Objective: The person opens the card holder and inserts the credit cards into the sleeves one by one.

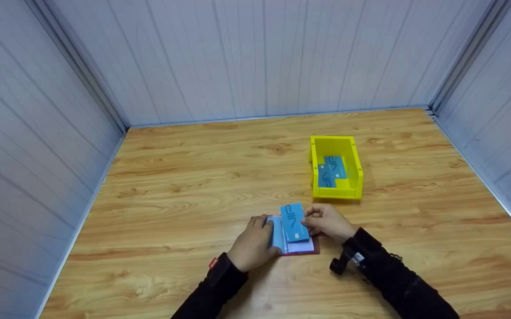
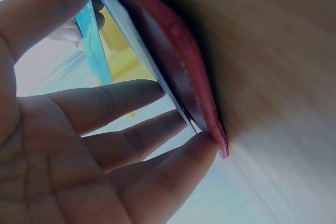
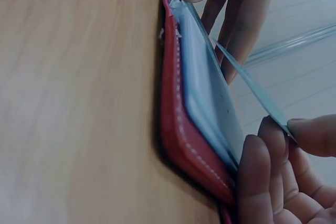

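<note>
A small red-covered card holder (image 1: 303,247) lies opened on the wooden table, clear plastic sleeves showing inside. My left hand (image 1: 252,243) holds its left side, with the thumb at the near edge and the fingers toward the far edge; in the left wrist view the fingertips (image 2: 202,142) touch the sleeves and red cover (image 2: 202,85). Between thumb and fingers, my right hand (image 1: 330,223) pinches a blue VIP card (image 1: 294,221) by its right edge. This card is tilted above the right-hand sleeve, seen edge-on in the right wrist view (image 3: 252,85).
Beyond the right hand stands a yellow bin (image 1: 336,193) with blue VIP cards (image 1: 336,167) overlapping inside. White panel walls (image 1: 246,57) enclose the wooden table (image 1: 184,177) at the back and both sides.
</note>
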A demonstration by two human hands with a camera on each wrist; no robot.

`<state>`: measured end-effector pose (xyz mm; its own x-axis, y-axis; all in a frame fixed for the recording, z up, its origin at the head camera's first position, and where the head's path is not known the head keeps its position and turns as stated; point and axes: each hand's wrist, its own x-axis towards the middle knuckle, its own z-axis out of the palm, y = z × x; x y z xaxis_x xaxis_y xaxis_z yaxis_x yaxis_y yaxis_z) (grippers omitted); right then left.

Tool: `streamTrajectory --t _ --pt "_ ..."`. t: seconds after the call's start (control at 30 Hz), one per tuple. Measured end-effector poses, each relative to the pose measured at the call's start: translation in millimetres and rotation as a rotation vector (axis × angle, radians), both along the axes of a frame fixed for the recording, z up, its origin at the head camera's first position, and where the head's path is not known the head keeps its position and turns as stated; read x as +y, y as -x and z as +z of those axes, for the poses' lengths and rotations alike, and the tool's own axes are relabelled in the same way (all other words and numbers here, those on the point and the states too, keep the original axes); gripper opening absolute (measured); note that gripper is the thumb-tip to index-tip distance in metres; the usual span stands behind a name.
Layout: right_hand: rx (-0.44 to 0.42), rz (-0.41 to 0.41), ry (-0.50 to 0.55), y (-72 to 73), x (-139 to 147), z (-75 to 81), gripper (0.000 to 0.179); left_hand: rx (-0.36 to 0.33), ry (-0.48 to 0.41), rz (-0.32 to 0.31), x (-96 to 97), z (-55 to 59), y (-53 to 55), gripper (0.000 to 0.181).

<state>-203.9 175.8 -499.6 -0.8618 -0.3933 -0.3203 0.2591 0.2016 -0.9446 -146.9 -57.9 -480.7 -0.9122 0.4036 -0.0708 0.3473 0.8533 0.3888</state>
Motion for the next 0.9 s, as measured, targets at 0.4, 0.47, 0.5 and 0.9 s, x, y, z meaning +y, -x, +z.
streamTrajectory --t 0.4,0.47,0.5,0.9 --pt "0.0 0.003 -0.009 -0.8 1.8 -0.3 0.016 -0.21 -0.532 0.154 6.8 14.9 13.9 0.075" --pt "-0.002 -0.002 -0.009 -1.1 1.4 0.0 0.016 -0.281 -0.577 0.151 8.9 14.7 16.0 0.073" --pt "-0.004 -0.006 -0.009 -1.3 1.0 0.1 0.016 -0.31 -0.587 0.147 9.7 14.3 16.9 0.072" --pt "0.004 0.005 0.008 -2.5 0.6 -1.0 0.015 -0.282 -0.65 0.145 19.1 5.5 21.9 0.058"
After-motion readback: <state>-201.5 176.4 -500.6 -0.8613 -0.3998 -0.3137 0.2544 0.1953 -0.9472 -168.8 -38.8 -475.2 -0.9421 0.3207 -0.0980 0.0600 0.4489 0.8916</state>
